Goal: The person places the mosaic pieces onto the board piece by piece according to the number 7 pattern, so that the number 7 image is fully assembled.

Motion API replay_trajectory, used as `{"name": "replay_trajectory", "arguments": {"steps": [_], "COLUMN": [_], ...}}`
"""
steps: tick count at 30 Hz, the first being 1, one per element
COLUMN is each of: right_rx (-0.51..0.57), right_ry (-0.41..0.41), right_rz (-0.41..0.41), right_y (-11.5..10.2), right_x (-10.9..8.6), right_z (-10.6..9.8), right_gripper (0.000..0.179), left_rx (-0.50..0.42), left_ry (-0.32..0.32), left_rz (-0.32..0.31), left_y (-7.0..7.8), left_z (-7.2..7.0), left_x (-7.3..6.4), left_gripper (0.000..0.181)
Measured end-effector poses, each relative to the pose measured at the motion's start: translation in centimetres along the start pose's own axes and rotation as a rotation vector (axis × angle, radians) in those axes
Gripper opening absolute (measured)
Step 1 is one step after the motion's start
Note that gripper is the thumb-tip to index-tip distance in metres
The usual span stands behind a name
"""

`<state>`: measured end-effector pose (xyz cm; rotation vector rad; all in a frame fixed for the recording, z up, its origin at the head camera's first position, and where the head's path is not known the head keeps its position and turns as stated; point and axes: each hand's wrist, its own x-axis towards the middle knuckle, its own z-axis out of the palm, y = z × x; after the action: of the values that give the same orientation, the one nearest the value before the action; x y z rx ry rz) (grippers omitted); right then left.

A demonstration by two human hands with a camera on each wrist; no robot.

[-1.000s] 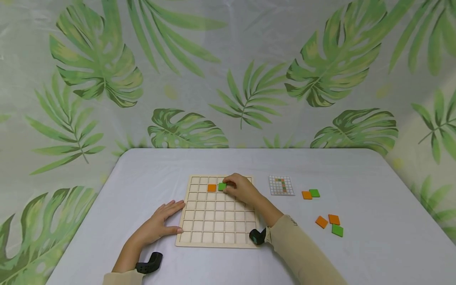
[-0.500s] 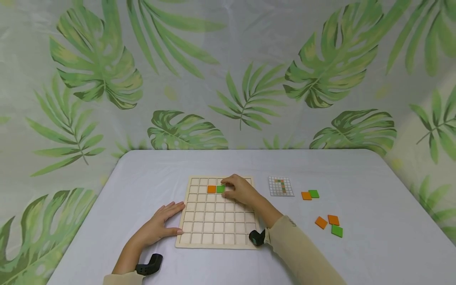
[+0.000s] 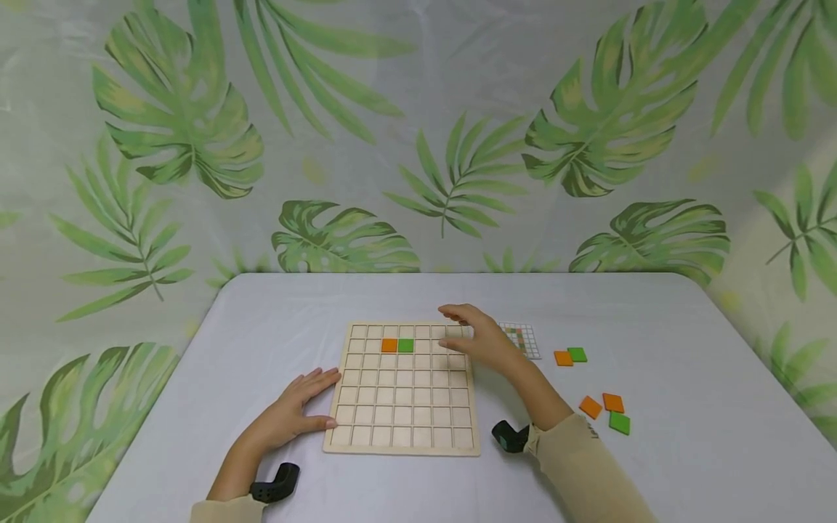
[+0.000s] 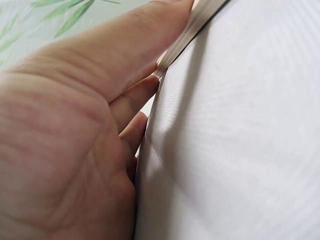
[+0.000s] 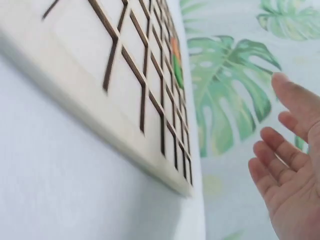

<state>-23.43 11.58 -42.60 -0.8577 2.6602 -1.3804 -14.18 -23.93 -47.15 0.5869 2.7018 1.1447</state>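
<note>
A wooden grid board [image 3: 395, 396] lies flat on the table. Side by side in its second row from the back sit an orange square tile [image 3: 389, 345] and a green square tile [image 3: 406, 345]. My left hand [image 3: 288, 410] rests at the board's left edge, thumb and fingertips touching it; the left wrist view shows the fingers against the board's side. Over the back right corner of the board hovers my right hand [image 3: 487, 340], thumb and fingers spread apart with nothing between them. In the right wrist view this hand [image 5: 295, 170] is held off the board.
Partly hidden behind my right hand is a small printed pattern card [image 3: 526, 340]. Right of it lie an orange tile [image 3: 563, 358] and a green tile [image 3: 577, 354]. Nearer are two orange tiles [image 3: 591, 407] [image 3: 612, 402] and another green tile [image 3: 619, 423].
The green tile has settled into the cell beside the orange one. My right hand has let go of it and moved right, its fingers spreading. The left hand has stayed put.
</note>
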Motion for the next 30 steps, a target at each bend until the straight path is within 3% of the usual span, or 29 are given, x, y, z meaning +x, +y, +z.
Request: {"name": "replay_trajectory", "arguments": {"steps": [14,21,26,30], "right_rx": [-0.131,-0.149,-0.176,-0.199], "right_ry": [0.169,0.141,0.108,0.088], "right_rz": [0.02,0.198,0.281,0.288], "right_y": [3.2,6.0,7.6,8.7], "right_x": [-7.2,-10.1,-11.4,-11.9], "right_z": [-6.8,-8.9,-9.5,-9.6], "right_gripper": [0.06,0.062,0.061,0.052], "left_rx": [-0.003,0.001,-0.002,-0.003], "left_ry": [0.004,-0.004,0.002,0.003], "left_rz": [0.004,0.01,0.008,0.013], "left_y": [-0.1,0.0,0.0,0.1], "left_z": [0.1,0.1,0.1,0.1], "left_x": [0.0,0.0,0.0,0.0], "left_gripper": [0.079,0.079,0.079,0.079]}}
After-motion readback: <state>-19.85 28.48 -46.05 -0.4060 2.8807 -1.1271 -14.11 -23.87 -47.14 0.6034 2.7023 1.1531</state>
